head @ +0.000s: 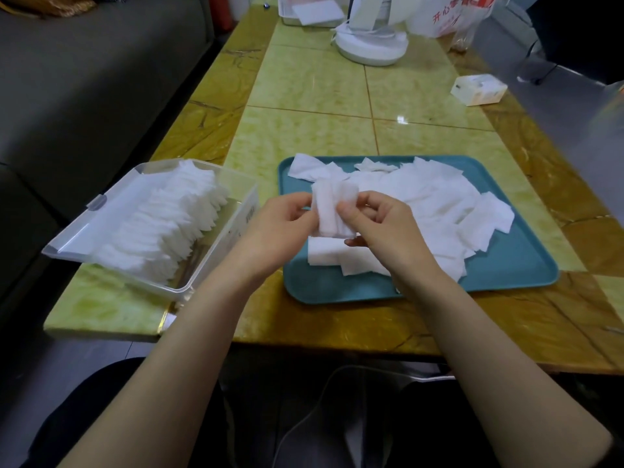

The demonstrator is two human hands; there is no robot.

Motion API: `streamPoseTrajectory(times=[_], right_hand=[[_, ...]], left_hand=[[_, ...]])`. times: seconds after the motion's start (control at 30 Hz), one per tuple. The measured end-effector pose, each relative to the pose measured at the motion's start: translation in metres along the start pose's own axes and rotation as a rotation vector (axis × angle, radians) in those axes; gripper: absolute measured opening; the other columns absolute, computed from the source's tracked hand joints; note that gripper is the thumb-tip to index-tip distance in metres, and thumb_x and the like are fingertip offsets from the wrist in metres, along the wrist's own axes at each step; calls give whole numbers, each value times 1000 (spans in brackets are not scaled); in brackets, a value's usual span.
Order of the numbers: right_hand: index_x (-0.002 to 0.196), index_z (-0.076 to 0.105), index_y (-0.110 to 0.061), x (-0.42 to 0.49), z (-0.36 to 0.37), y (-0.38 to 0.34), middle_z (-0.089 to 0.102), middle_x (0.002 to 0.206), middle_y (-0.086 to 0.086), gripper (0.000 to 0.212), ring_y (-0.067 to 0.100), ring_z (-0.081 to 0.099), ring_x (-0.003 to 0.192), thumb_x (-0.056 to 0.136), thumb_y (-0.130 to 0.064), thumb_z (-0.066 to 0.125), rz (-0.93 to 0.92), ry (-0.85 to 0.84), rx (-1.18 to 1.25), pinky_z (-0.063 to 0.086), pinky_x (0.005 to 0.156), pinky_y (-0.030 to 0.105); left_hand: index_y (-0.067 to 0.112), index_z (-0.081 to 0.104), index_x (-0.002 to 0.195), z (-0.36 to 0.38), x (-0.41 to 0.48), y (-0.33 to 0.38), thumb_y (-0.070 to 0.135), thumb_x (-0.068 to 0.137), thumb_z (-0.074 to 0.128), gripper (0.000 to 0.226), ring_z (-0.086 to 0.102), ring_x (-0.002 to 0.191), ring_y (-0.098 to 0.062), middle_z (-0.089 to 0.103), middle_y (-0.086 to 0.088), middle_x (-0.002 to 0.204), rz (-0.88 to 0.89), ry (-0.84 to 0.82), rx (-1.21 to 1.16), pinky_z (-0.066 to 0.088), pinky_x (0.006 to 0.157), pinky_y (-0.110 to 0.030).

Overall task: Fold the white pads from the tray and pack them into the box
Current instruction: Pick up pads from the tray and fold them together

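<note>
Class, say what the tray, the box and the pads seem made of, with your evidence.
Tray: probably plastic, matte teal, moulded rounded rim. Box: clear glossy plastic; contents show through its wall. Pads: soft matte white fibre, perhaps cotton or nonwoven; they bend limply.

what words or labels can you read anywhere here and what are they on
"开心" in red print on the white plastic bag at the far end of the table; the characters after it are creased and cannot be read.
Sticker on the side wall of the clear box: too small to read.
Small white box on the right: markings blurred, unreadable.
</note>
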State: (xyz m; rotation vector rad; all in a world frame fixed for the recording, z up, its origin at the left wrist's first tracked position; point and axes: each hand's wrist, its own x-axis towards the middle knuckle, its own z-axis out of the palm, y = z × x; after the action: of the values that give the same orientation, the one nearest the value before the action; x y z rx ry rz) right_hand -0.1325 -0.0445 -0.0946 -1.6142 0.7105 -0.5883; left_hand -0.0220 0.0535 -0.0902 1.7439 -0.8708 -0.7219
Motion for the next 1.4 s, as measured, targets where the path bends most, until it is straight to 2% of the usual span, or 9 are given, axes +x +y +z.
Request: streamPoseTrajectory(times=[0.1, 0.2, 0.27, 0.37, 0.5, 0.8, 1.0, 1.17, 1.4], right_hand=[[81, 62, -20, 2, -1, 3, 64, 69, -3, 6, 3, 59, 64, 87, -18, 64, -74, 50, -106, 50, 55, 18], [76, 59, -22, 2, 0, 4, 62, 68, -7, 12, 6, 60, 65, 85, -21, 67, -131, 58, -181, 53, 60, 25], [86, 59, -19, 4, -4, 5, 64, 79, -7, 8, 5, 61, 74, 84, -22, 67, -177, 80, -244, 51, 68, 18], [114, 54, -16, 13, -24, 12, 60, 110, -2, 33, 11, 54, 99, 85, -25, 66, -261, 129, -597, 38, 80, 11], [136, 39, -19, 22, -44, 29, 42, 137, 1, 59, 20, 36, 123, 85, -32, 66, -225, -28, -1032, 30, 96, 25], [114, 61, -16, 41, -33, 31, 59, 116, 2, 29, 24, 48, 105, 95, -34, 48, -328, 76, -1218, 36, 76, 31], [106, 64, -15, 38, -33, 19, 62, 102, 1, 26, 21, 52, 99, 96, -31, 45, -329, 107, -1091, 41, 73, 33], [86, 62, -13, 19, -29, 1, 62, 80, -3, 23, 4, 55, 74, 95, -30, 49, -301, 190, -607, 42, 67, 20], [90, 65, -11, 3, -20, -13, 63, 76, 1, 13, 3, 55, 65, 93, -19, 54, -76, -83, -223, 45, 56, 14]], left_hand=[[16, 67, 89, 4, 3, 2, 38, 99, 38, 37, 66, 94, -25, 71, -14, 97, -78, -3, -61, 50, 93, -46], [1, 66, 88, 5, 0, 1, 58, 84, 49, 59, 65, 84, -26, 70, -16, 87, 5, 15, -18, 50, 84, -48], [2, 68, 88, 4, -1, -2, 48, 81, 58, 48, 68, 82, -30, 72, -17, 85, 90, 101, 22, 53, 79, -52], [7, 70, 91, 0, 2, -5, 25, 92, 60, 20, 68, 86, -31, 73, -14, 86, 110, 223, 62, 53, 79, -54], [2, 68, 93, -5, 5, -7, 40, 83, 54, 42, 65, 88, -36, 71, -19, 87, 124, 280, 120, 51, 77, -55], [0, 63, 82, -9, 6, -9, 26, 93, 56, 29, 63, 76, -29, 68, -14, 77, 169, 363, 282, 47, 67, -47], [1, 64, 84, -11, 7, -7, 27, 93, 55, 29, 63, 76, -24, 68, -8, 76, 163, 368, 319, 49, 66, -43], [0, 63, 83, -10, 9, -7, 27, 93, 55, 30, 63, 76, -28, 68, -13, 77, 160, 371, 324, 48, 66, -47], [-2, 64, 87, -1, 7, -7, 24, 93, 55, 28, 64, 78, -31, 69, -18, 81, 144, 286, 255, 47, 66, -46]])
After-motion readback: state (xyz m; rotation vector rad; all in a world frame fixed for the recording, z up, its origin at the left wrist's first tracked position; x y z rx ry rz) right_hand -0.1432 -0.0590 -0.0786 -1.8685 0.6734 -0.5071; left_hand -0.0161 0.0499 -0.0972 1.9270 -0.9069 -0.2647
